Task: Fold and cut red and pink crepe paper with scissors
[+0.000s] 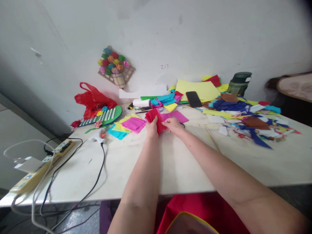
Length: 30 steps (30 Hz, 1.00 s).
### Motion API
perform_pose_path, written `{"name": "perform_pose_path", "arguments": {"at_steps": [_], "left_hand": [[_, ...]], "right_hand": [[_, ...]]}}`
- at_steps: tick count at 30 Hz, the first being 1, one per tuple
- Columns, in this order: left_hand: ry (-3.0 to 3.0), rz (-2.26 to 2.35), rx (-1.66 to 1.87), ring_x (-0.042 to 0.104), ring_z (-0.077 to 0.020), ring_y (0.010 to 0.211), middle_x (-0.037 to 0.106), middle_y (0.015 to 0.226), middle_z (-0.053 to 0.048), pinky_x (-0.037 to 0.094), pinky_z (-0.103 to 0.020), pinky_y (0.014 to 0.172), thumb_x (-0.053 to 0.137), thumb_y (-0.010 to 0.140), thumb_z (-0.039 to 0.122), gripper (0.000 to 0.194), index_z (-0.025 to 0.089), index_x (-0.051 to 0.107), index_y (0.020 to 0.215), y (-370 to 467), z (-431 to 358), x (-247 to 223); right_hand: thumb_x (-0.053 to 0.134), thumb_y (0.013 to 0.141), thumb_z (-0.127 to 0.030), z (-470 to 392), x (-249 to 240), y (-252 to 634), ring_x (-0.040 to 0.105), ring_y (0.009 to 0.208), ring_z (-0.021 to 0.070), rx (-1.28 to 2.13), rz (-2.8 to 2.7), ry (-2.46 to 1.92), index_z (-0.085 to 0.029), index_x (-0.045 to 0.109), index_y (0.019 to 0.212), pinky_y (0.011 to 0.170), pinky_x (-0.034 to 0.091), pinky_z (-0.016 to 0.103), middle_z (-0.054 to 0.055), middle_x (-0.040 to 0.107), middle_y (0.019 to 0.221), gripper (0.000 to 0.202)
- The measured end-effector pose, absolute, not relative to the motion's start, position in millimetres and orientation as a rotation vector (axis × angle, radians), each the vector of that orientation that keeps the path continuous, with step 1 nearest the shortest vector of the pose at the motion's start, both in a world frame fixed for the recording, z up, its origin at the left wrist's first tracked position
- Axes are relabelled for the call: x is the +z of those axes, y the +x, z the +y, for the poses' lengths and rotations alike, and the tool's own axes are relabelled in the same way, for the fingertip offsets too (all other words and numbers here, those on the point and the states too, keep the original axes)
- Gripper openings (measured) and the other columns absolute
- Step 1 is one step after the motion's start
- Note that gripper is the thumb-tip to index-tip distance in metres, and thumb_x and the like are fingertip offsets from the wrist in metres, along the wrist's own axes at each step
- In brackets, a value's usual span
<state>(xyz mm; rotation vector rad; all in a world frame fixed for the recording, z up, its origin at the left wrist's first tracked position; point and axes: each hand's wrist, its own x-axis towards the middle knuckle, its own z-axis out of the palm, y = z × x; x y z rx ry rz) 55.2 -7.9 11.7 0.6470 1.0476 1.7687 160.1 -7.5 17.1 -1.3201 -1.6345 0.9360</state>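
Red crepe-like paper (pixel 154 116) is held just above the middle of the table. My left hand (pixel 152 128) is closed on its lower left side, with the thumb lying on the front. At its right edge my right hand (pixel 172 125) pinches the paper, fingertips together. Behind the right hand lies a magenta paper sheet (pixel 180 115), and a dark loop (pixel 182 125), perhaps a scissors handle, shows beside the wrist. To the left of my hands, magenta squares (pixel 134 124) overlap yellow paper (pixel 119 127) and blue paper (pixel 118 132).
A glue gun (pixel 99 135) with a black cord and a power strip (pixel 41 169) are at left. Behind them sits a red plastic bag (pixel 94 97). A phone (pixel 193 99), a green bottle (pixel 240 84) and heaped scraps (pixel 255 122) occupy the right. A thin stick (pixel 213 139) lies nearer.
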Motion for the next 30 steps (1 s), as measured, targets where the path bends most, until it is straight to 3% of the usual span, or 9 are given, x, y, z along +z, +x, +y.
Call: {"name": "perform_pose_path", "arguments": {"at_steps": [10, 16, 26, 30], "left_hand": [[0.554, 0.983, 1.750, 0.063, -0.0195, 0.063, 0.064, 0.070, -0.008, 0.054, -0.033, 0.062, 0.071, 0.057, 0.018, 0.025, 0.010, 0.059, 0.077, 42.2, -11.6, 19.3], [0.564, 0.999, 1.752, 0.063, -0.0175, 0.061, 0.064, 0.068, -0.006, 0.053, -0.034, 0.063, 0.068, 0.061, 0.015, 0.017, 0.011, 0.059, 0.074, 34.1, -8.8, 16.5], [0.525, 1.068, 1.752, 0.061, -0.0166, 0.057, 0.061, 0.062, -0.004, 0.052, -0.035, 0.063, 0.060, 0.066, 0.011, 0.006, 0.013, 0.056, 0.070, 35.9, -4.9, 14.3], [0.594, 1.016, 1.738, 0.062, -0.0169, 0.059, 0.063, 0.066, -0.005, 0.051, -0.034, 0.063, 0.069, 0.061, 0.019, 0.017, 0.012, 0.058, 0.072, 38.0, -8.0, 15.0]], "right_hand": [[0.053, 0.072, -0.031, -13.9, 20.7, 159.9, 0.039, 0.031, 0.0065, 0.909, -1.772, -1.357, -0.017, 0.054, 0.057, 0.036, 0.030, 0.018, -0.004, 0.054, 0.042, 0.020], [0.052, 0.072, -0.032, -11.1, 17.2, 159.9, 0.040, 0.032, 0.0075, 0.857, -1.800, -1.376, -0.018, 0.055, 0.057, 0.037, 0.032, 0.019, -0.004, 0.053, 0.042, 0.020], [0.054, 0.071, -0.031, -8.2, 14.8, 158.9, 0.051, 0.049, 0.0102, 0.569, -1.944, -1.396, -0.017, 0.059, 0.055, 0.048, 0.034, 0.019, -0.001, 0.057, 0.048, 0.022], [0.054, 0.072, -0.030, -9.4, 14.7, 158.2, 0.053, 0.051, 0.0107, 0.571, -1.962, -1.407, -0.017, 0.060, 0.056, 0.050, 0.035, 0.019, 0.000, 0.059, 0.050, 0.022]]}}
